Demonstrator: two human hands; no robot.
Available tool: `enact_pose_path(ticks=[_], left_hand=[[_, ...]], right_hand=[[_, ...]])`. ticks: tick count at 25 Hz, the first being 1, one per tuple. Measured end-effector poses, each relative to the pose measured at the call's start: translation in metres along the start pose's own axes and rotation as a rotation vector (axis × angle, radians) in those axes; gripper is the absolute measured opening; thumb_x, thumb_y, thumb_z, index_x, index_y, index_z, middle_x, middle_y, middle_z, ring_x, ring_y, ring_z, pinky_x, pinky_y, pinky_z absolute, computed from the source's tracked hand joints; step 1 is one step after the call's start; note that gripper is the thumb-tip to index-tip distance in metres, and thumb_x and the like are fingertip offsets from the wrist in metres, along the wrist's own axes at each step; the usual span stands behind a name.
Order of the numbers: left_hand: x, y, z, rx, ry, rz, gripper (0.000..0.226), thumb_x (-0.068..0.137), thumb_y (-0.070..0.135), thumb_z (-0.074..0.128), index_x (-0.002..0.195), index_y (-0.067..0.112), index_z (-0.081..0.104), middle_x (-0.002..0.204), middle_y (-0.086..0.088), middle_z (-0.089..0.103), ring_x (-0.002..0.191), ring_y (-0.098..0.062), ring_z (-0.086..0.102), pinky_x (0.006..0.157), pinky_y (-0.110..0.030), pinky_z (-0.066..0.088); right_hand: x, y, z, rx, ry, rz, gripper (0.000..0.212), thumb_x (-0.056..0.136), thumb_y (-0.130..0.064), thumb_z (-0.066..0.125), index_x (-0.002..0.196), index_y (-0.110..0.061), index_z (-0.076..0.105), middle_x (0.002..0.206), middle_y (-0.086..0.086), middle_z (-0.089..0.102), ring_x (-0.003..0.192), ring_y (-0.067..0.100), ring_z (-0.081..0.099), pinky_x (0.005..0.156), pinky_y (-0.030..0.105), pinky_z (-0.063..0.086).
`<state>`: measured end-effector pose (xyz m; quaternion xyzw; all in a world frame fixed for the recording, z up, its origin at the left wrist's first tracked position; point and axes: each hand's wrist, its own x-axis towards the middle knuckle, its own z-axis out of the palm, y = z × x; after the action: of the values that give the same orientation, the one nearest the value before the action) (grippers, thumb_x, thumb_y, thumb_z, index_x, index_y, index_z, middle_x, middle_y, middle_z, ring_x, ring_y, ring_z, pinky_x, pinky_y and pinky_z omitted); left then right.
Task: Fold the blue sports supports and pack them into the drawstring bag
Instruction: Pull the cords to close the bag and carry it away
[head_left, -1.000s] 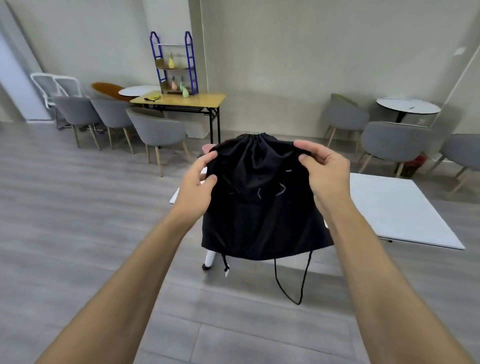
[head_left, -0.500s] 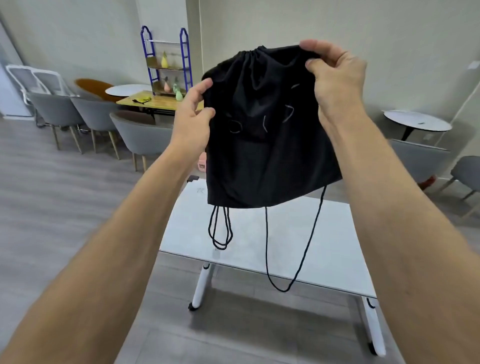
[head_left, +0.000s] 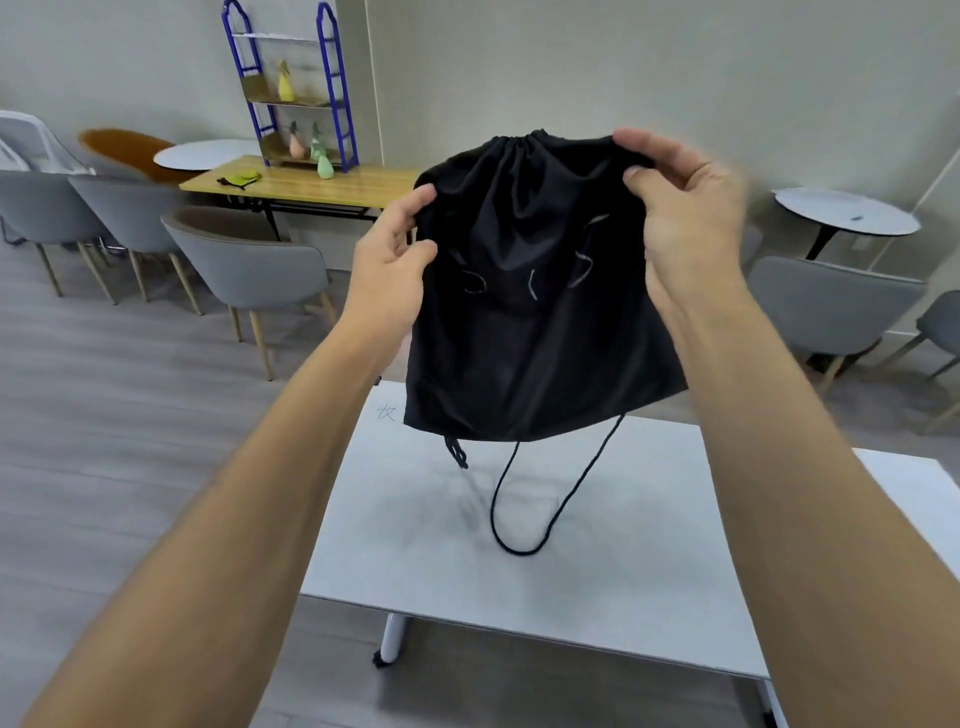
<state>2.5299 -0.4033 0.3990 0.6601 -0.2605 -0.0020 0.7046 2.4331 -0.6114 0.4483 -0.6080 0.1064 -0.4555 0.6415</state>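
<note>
Drawstring bag judged light and limp: thin black fabric that hung in soft folds and sagged under its own weight, likely a little slick. No stiffness to rely on; it would collapse wherever let go. Best hold looked to be the gathered top hem, one hand at each side, so the mouth could be pulled apart for packing.

Bag was held in the air above the white table, clear of its surface. Left hand pinched the bag's left edge just below the hem, thumb and fingers closed on the cloth. Right hand gripped the top right corner of the hem, fingers curled over it; some motion blur there.

Appearance: plain black, roughly square, mouth cinched into a puckered gather at top centre, faint pale marks on the front panel, not readable. A black cord loop dangled from the bottom edge, a short knotted end beside it at the lower left corner.

Blue sports supports not in view; whether any were inside the bag could not be told.
</note>
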Motion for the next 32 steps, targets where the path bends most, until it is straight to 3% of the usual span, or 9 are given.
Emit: enact_pose_path(ticks=[4,7,10,13,16,19,21,27,32], left_hand=[[-0.011,-0.071,-0.005,0.075,-0.023,-0.115,0.050,0.097,-0.007,0.048,0.130,0.029,0.062,0.134,0.004,0.065,0.119,-0.006,0.063,0.111,-0.035,0.046],[-0.029,-0.132,-0.011,0.194,-0.020,-0.219,0.051,0.097,-0.006,0.051,0.130,0.030,0.063,0.111,0.012,0.071,0.090,-0.004,0.067,0.089,-0.025,0.054],[-0.032,-0.191,-0.013,0.365,-0.107,-0.363,0.053,0.097,0.001,0.052,0.130,0.042,0.061,0.095,0.017,0.072,0.077,-0.022,0.063,0.073,-0.036,0.058],[-0.028,-0.261,0.003,0.464,-0.254,-0.503,0.055,0.094,0.002,0.052,0.138,0.036,0.054,0.132,0.009,0.064,0.113,-0.027,0.065,0.101,-0.047,0.053],[-0.048,-0.314,0.017,0.731,-0.332,-0.502,0.063,0.095,0.009,0.055,0.152,0.032,0.038,0.160,-0.004,0.033,0.144,-0.026,0.036,0.120,-0.042,0.031],[-0.107,-0.331,0.026,1.098,-0.352,-0.267,0.062,0.098,0.022,0.055,0.154,0.032,0.033,0.166,-0.004,0.022,0.143,-0.031,0.032,0.113,-0.048,0.034],[-0.146,-0.346,0.029,1.215,-0.440,-0.216,0.065,0.096,0.033,0.055,0.156,0.034,0.029,0.167,-0.005,0.020,0.148,-0.033,0.028,0.114,-0.052,0.035],[-0.157,-0.393,0.025,1.350,-0.613,-0.282,0.074,0.096,0.051,0.048,0.159,0.038,0.013,0.169,-0.006,0.013,0.154,-0.034,0.017,0.118,-0.057,0.028],[-0.144,-0.384,0.028,1.313,-0.670,-0.340,0.071,0.099,0.047,0.046,0.159,0.038,0.010,0.170,-0.005,0.009,0.155,-0.034,0.009,0.120,-0.054,0.022]], right_hand=[[-0.040,0.084,-0.029,0.002,0.007,0.173,0.035,0.090,0.010,0.058,0.103,-0.014,0.079,0.109,0.008,0.078,0.111,0.023,0.071,0.107,0.041,0.050],[-0.070,0.146,-0.052,-0.063,0.015,0.358,0.035,0.092,0.006,0.059,0.103,-0.020,0.080,0.110,0.003,0.078,0.111,0.018,0.071,0.107,0.039,0.050],[-0.082,0.205,-0.060,-0.177,0.049,0.489,0.037,0.091,0.005,0.059,0.097,-0.025,0.080,0.105,-0.005,0.079,0.105,0.009,0.072,0.104,0.034,0.052],[-0.083,0.284,-0.071,-0.365,0.057,0.594,0.036,0.091,0.004,0.057,0.104,-0.023,0.077,0.111,-0.005,0.076,0.107,0.010,0.070,0.106,0.035,0.051],[-0.093,0.345,-0.088,-0.614,-0.119,0.685,0.042,0.094,-0.012,0.058,0.134,-0.026,0.059,0.139,-0.003,0.058,0.129,0.015,0.055,0.111,0.035,0.044],[-0.126,0.366,-0.101,-1.104,-0.391,0.344,0.062,0.096,-0.030,0.059,0.153,-0.031,0.035,0.163,0.002,0.028,0.148,0.022,0.030,0.119,0.044,0.028],[-0.152,0.373,-0.106,-1.220,-0.525,0.140,0.073,0.097,-0.036,0.057,0.159,-0.033,0.020,0.167,0.005,0.020,0.151,0.023,0.024,0.123,0.049,0.022],[-0.176,0.411,-0.141,-1.266,-0.542,0.394,0.078,0.099,-0.025,0.053,0.161,-0.034,0.007,0.160,0.007,0.037,0.129,0.031,0.052,0.102,0.046,0.048],[-0.173,0.400,-0.142,-1.251,-0.501,0.411,0.071,0.100,-0.035,0.051,0.161,-0.032,0.014,0.161,0.011,0.032,0.140,0.033,0.041,0.112,0.049,0.040]])
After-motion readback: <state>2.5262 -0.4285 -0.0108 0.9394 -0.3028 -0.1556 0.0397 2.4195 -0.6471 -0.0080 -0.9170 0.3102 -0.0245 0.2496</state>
